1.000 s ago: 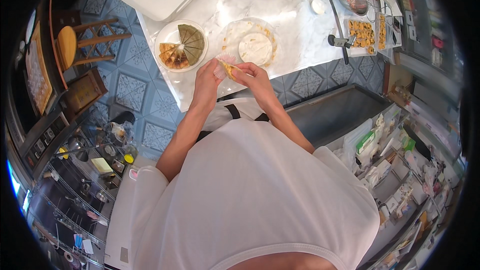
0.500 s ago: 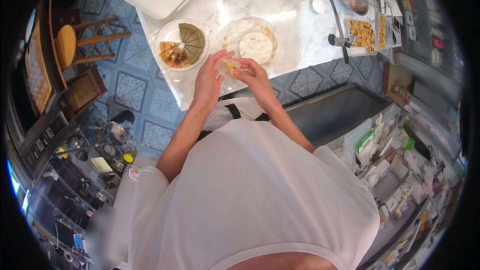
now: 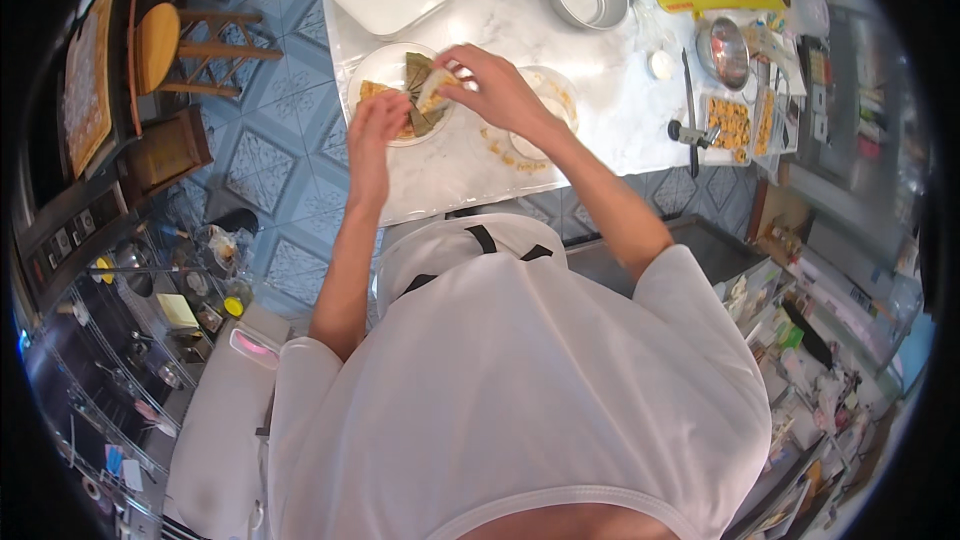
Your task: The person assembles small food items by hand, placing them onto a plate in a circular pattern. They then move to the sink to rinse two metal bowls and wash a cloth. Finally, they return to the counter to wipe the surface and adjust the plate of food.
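R hand [image 3: 490, 85]: we pinch a cake slice [image 3: 436, 93] over plate's right side; too hard = crumbles, too loose = drops on green slices [image 3: 417, 69].
L hand [image 3: 375, 127]: fingers loosely spread, no hold seen; contact w/ brown slices [image 3: 371, 89] unclear, we could nudge them.
Plate [image 3: 378, 64]: nr worktop's [image 3: 640, 105] left edge; our bump might shift it.

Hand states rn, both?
Left hand: open, nothing visibly held, at the plate.
Right hand: closed on a cake slice, over the plate.
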The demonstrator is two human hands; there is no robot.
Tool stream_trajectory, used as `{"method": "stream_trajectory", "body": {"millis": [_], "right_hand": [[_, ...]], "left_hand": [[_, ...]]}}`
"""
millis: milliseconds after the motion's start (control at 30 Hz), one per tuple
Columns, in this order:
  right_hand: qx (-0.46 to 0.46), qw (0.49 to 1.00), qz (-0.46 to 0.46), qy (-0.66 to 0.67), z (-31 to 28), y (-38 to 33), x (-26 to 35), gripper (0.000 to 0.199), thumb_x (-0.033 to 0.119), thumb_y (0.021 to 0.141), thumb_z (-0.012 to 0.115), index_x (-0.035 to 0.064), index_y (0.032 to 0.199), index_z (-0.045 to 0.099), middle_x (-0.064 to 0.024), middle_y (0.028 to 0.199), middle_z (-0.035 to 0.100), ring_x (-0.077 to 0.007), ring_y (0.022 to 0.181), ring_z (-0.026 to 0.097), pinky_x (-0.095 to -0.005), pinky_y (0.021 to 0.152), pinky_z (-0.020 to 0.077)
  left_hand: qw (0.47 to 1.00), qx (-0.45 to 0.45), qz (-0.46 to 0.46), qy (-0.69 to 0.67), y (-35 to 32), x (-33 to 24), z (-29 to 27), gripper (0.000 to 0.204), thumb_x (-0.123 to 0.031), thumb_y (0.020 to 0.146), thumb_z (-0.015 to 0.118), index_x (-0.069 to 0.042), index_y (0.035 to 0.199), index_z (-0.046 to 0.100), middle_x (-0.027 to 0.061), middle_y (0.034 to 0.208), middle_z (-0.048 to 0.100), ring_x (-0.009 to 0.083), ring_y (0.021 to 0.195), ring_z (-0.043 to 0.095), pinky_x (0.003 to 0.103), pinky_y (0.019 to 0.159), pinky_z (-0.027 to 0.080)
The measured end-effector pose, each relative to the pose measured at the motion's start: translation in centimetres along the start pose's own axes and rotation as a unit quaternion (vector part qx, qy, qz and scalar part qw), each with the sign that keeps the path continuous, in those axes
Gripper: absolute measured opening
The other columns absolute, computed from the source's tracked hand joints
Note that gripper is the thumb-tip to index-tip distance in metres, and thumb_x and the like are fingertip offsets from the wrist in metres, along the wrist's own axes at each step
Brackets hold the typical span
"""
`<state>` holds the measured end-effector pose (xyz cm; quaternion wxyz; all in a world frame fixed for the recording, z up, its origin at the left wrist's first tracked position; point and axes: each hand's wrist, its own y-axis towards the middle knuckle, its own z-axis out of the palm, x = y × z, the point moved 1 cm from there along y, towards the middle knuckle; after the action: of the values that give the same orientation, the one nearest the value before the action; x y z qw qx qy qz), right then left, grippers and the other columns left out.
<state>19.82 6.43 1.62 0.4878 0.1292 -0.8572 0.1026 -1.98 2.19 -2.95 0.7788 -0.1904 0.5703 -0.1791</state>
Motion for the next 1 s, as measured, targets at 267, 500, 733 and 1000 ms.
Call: {"method": "stream_trajectory", "body": {"millis": [267, 500, 733, 1000], "right_hand": [[0.265, 0.832, -0.276, -0.402, 6.1, 12.2, 2.1, 0.036, 0.004, 0.087, 0.065, 0.0063, 0.123, 0.061, -0.0100, 0.114, 0.068, -0.0309, 0.100, 0.070, -0.0395, 0.077, 0.0599], [0.351, 0.793, -0.279, -0.413, 10.6, 15.3, -1.4, 0.032, 0.005, 0.089, 0.061, 0.0054, 0.121, 0.063, -0.0150, 0.097, 0.073, -0.0351, 0.089, 0.074, -0.0435, 0.077, 0.0593], [0.335, 0.835, -0.244, -0.362, 10.5, 14.5, -2.0, 0.034, 0.001, 0.087, 0.061, 0.0058, 0.120, 0.063, -0.0155, 0.109, 0.067, -0.0353, 0.096, 0.071, -0.0455, 0.085, 0.0566], [0.039, 0.973, 0.000, -0.226, 5.7, 6.4, -3.7, 0.037, 0.003, 0.088, 0.063, 0.0039, 0.125, 0.061, -0.0159, 0.117, 0.063, -0.0364, 0.108, 0.064, -0.0462, 0.090, 0.0545]], "left_hand": [[0.987, -0.116, 0.030, 0.108, 3.9, 2.4, -8.6, 0.029, -0.015, 0.101, 0.057, 0.000, 0.126, 0.062, 0.0108, 0.119, 0.068, 0.0193, 0.112, 0.064, 0.032, 0.100, 0.050], [0.975, -0.122, 0.041, 0.179, 4.6, 6.1, -8.7, 0.038, -0.012, 0.098, 0.057, 0.002, 0.133, 0.057, 0.0173, 0.127, 0.065, 0.0254, 0.117, 0.064, 0.035, 0.101, 0.049], [0.974, -0.123, 0.029, 0.189, 4.9, 6.0, -6.9, 0.048, -0.013, 0.098, 0.055, 0.004, 0.142, 0.050, 0.0242, 0.136, 0.061, 0.0332, 0.129, 0.060, 0.040, 0.109, 0.044], [0.969, -0.096, 0.012, 0.227, 5.4, 3.6, -5.9, 0.047, -0.011, 0.098, 0.054, 0.002, 0.143, 0.051, 0.0217, 0.140, 0.058, 0.0328, 0.129, 0.058, 0.040, 0.108, 0.045]]}}
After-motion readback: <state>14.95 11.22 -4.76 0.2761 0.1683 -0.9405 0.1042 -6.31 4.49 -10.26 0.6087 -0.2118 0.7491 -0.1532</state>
